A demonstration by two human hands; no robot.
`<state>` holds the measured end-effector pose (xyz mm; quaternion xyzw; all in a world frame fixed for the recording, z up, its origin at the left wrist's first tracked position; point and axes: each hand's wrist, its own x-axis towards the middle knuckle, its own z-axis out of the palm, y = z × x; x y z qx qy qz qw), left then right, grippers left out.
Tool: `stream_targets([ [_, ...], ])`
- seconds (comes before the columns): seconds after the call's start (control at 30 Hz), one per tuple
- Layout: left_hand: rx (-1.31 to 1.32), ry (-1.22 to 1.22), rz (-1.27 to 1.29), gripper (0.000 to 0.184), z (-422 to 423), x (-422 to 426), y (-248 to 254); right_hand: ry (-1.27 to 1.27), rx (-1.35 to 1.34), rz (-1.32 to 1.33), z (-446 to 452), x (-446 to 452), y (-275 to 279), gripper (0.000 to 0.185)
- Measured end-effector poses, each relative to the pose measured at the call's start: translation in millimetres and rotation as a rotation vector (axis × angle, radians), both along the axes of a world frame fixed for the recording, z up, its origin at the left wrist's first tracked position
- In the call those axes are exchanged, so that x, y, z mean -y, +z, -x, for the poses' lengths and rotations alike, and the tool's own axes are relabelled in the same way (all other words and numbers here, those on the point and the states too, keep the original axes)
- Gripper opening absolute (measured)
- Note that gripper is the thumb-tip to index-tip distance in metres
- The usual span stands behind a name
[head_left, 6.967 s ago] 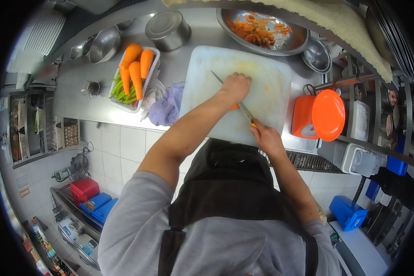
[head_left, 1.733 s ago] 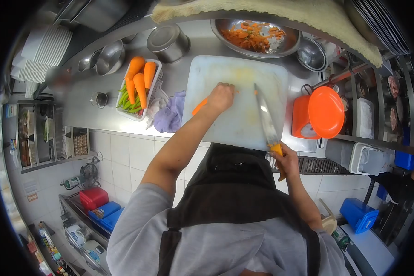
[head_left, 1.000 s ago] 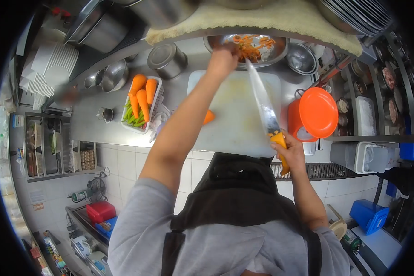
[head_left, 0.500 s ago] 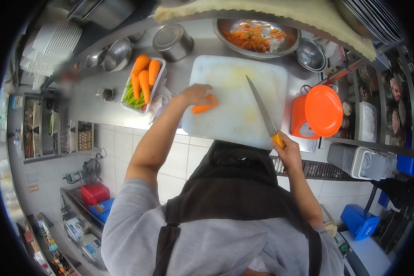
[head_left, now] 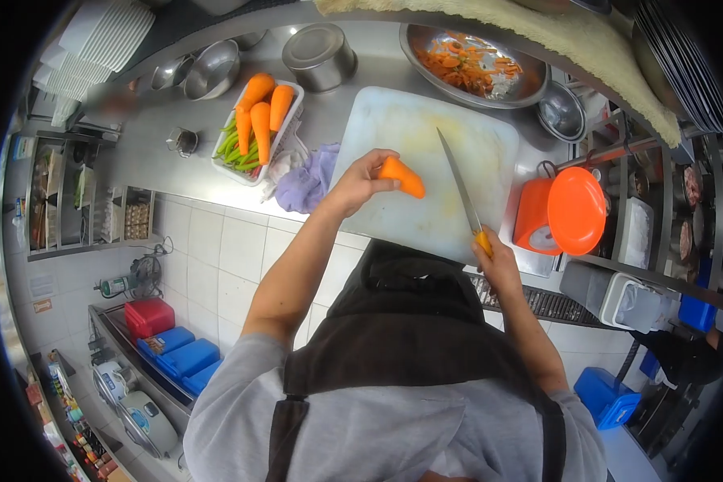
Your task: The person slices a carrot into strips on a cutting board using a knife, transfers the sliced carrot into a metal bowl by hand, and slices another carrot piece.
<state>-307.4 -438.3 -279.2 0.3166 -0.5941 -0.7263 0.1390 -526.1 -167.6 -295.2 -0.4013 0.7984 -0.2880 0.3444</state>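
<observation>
My left hand (head_left: 365, 183) grips a short piece of carrot (head_left: 402, 177) by its thick end, its narrower end pointing right over the white cutting board (head_left: 369, 217). In my right hand (head_left: 498, 261), at the board's lower right edge, is a knife (head_left: 460, 189) with a yellow handle. Its long blade slants up and left over the board, clear of the carrot. Yellowish stains mark the board's surface. Left of the board, a white basket (head_left: 296, 104) holds several whole carrots (head_left: 260, 132) and green vegetables (head_left: 231, 147).
A steel bowl (head_left: 414, 60) of orange shreds stands behind the board, beside a smaller steel bowl (head_left: 562, 112). An orange scale (head_left: 534, 213) sits to the right. A purple cloth (head_left: 309, 181) lies between basket and board; a lidded steel pot (head_left: 320, 60) stands further back.
My left hand has lifted the carrot piece off the board and turned it so its narrow end points right. The knife stays in my right hand. The view has shifted slightly.
</observation>
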Motion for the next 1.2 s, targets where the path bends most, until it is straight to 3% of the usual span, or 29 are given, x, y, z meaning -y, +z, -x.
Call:
stream_targets([
  [0.07, -0.078, 0.031, -0.136, 0.063, 8, -2, -17, -0.074, 0.204, -0.189, -4, 5, 11, 0.044],
  [0.17, 0.070, -0.006, -0.013, 0.057, 17, -2, -31, -0.098, 0.232, -0.134, -3, 4, 3, 0.044],
  [0.23, 0.402, -0.109, 0.619, 0.051, 16, -2, -32, -0.111, 0.263, -0.171, -2, 9, 11, 0.044],
  [0.37, 0.268, -0.095, 0.814, 0.048, 12, -7, -44, -0.061, 0.208, -0.227, 3, 13, 19, 0.045],
  [0.43, 0.244, 0.051, 1.022, 0.045, 15, -19, -35, -0.006, 0.161, -0.249, 2, 12, 16, 0.045],
  [0.53, 0.445, 0.159, 0.873, 0.039, 23, -40, -25, 0.091, 0.055, -0.250, -5, 10, 14, 0.044],
  [0.73, 0.331, 0.180, 0.912, 0.033, 30, -41, -36, 0.128, 0.100, -0.301, -6, 13, 30, 0.042],
  [1.2, 0.412, 0.071, 0.930, 0.036, 33, -38, -33, 0.256, -0.005, -0.408, 10, 13, 58, 0.043],
])
